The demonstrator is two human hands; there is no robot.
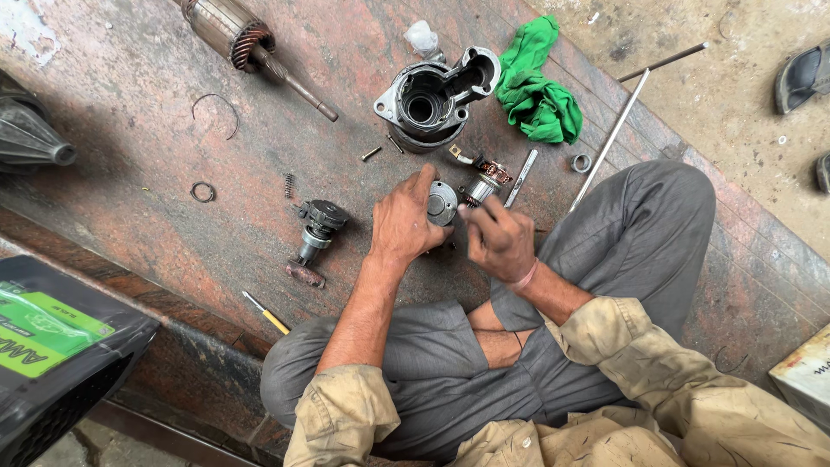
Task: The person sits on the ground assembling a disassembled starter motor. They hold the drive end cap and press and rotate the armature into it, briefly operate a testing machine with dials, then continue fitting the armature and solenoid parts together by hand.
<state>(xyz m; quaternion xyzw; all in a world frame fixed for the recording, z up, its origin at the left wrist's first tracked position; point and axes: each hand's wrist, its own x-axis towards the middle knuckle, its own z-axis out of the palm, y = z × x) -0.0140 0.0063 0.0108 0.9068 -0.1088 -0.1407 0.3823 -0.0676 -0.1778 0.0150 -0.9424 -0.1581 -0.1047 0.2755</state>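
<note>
Left hand (402,227) is clamping a round metal cap (443,203), steadying it; right hand (499,242) is pinching the small shaft assembly (481,187) beside it, over the stone floor (156,156).

black box with green label (39,333) lower left, pale carton (806,374) right edge

Soft, even daylight, faint shadows, sharp centre, slight wide-angle stretching at the edges.
</note>
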